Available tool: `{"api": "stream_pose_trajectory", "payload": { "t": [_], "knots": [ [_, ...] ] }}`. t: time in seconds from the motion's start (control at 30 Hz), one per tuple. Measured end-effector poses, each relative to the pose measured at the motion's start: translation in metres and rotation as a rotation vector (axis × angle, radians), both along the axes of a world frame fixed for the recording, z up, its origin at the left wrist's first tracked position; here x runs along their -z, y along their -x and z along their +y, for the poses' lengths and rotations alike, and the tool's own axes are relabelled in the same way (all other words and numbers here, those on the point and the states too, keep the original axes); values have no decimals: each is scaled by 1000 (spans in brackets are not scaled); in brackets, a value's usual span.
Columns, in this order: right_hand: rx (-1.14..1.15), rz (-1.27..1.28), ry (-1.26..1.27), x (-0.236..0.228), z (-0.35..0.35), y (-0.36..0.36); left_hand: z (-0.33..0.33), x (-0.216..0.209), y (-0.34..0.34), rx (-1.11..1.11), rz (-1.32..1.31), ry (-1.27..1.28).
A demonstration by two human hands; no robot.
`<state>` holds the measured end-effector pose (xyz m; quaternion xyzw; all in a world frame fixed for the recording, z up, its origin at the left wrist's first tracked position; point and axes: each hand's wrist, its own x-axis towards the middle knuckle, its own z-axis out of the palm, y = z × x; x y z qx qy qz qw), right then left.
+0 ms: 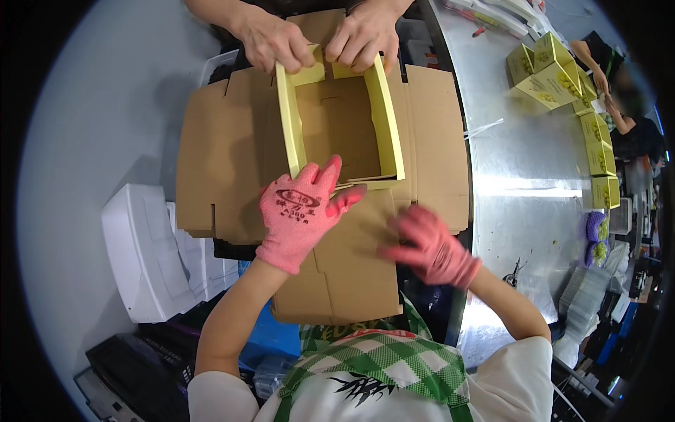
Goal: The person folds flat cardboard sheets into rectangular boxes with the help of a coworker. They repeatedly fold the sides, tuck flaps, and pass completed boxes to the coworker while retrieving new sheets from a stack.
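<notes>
Pressing your left hand [299, 211] flat, fingers spread and gripping nothing, you touched the yellow frame [342, 116] at its near end; its long axis ran toward 12 o'clock. Your right hand [430, 247], blurred, open, lay at 4 o'clock on cardboard [211, 162].

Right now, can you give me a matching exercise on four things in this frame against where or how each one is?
1. left hand
2. right hand
3. bare hands
4. yellow boxes

a. lined up on the metal table
b. gripping the frame's far end
c. blurred, over the cardboard
d. on the yellow frame near corner

Pairs: 1-d, 2-c, 3-b, 4-a
</notes>
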<state>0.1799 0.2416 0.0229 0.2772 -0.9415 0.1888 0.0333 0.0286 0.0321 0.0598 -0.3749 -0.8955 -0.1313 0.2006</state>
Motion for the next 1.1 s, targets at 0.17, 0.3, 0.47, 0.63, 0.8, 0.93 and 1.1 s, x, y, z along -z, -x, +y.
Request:
{"api": "stream_pose_trajectory", "payload": {
  "t": [0.17,0.3,0.47,0.63,0.8,0.93,1.1],
  "knots": [
    [-151,158,-13,4,-17,-12,1,7,6,21,29,-6],
    [142,444,269,-33,-14,28,-9,-7,-1,75,-131,33],
    [527,436,850,-18,-26,70,-73,71,23,394,-850,-489],
    [754,358,1089,-28,-42,86,-36,30,-1,317,-811,-586],
    [619,483,431,-23,-16,101,19,24,-12,-107,-302,-819],
    [220,127,-4,-66,2,101,3,13,-7,-102,95,-205],
    [34,86,-338,-79,14,112,-8,-18,10,170,28,240]
  ]
}}
